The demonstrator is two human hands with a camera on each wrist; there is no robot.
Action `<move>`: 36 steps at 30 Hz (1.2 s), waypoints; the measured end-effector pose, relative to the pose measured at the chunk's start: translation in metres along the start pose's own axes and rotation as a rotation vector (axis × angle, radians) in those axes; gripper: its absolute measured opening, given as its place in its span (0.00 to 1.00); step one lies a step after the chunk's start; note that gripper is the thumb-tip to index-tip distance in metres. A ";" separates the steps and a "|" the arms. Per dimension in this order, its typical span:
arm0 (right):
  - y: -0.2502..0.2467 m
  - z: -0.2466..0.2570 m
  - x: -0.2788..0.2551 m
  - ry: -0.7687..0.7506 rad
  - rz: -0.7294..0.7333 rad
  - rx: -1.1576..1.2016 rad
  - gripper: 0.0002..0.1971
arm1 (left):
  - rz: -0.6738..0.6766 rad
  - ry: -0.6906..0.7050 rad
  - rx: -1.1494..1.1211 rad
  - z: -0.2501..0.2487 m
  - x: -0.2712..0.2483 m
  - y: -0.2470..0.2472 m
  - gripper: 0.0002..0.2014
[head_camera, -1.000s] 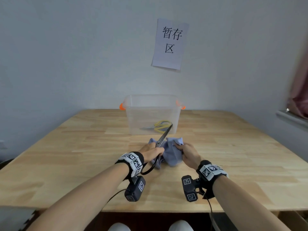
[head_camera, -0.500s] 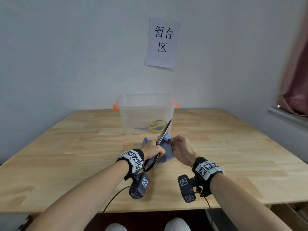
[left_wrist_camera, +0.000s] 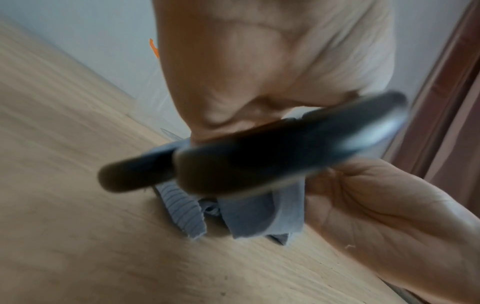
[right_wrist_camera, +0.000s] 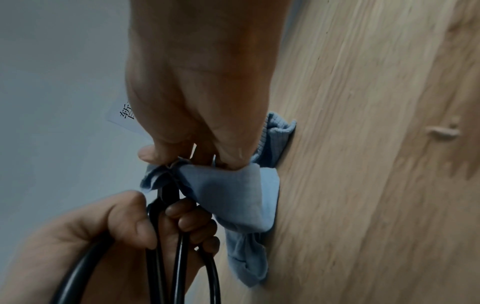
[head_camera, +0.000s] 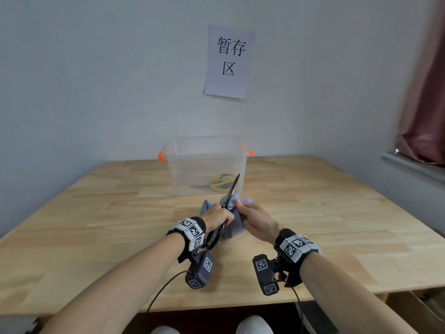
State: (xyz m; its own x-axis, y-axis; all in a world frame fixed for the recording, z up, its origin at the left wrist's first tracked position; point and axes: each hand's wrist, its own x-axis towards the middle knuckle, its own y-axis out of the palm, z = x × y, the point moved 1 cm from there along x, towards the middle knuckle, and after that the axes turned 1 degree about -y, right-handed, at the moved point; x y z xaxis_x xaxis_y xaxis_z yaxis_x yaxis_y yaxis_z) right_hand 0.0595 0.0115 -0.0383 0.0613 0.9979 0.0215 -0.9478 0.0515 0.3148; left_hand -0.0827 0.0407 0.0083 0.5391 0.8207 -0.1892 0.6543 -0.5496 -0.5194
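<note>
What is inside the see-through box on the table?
Yellow-handled scissors lie on the bottom of the clear box. The black scissors in the left hand cross in front, covering a thin strip inside.

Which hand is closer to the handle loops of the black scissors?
Left. The left hand grips the black scissors by their handle loops; the right hand pinches the blue cloth farther up, beside the blades.
</note>
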 end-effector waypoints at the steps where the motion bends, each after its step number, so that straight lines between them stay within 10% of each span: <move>1: 0.002 0.000 0.000 -0.005 0.009 -0.006 0.16 | -0.003 0.000 -0.005 0.001 0.001 0.001 0.07; 30: 0.014 -0.011 0.018 0.030 -0.314 -0.059 0.23 | 0.178 -0.014 0.123 0.008 0.008 0.004 0.20; 36: 0.021 -0.009 0.018 0.060 -0.357 -0.110 0.10 | 0.204 0.006 0.118 0.011 0.006 0.001 0.20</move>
State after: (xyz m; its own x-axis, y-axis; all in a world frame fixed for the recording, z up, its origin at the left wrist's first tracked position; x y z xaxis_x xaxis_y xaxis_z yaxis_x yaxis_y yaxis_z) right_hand 0.0381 0.0306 -0.0401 0.3786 0.9166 -0.1283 -0.8980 0.3973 0.1888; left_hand -0.0847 0.0469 -0.0020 0.6572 0.6936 -0.2950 0.4655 -0.6814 -0.5648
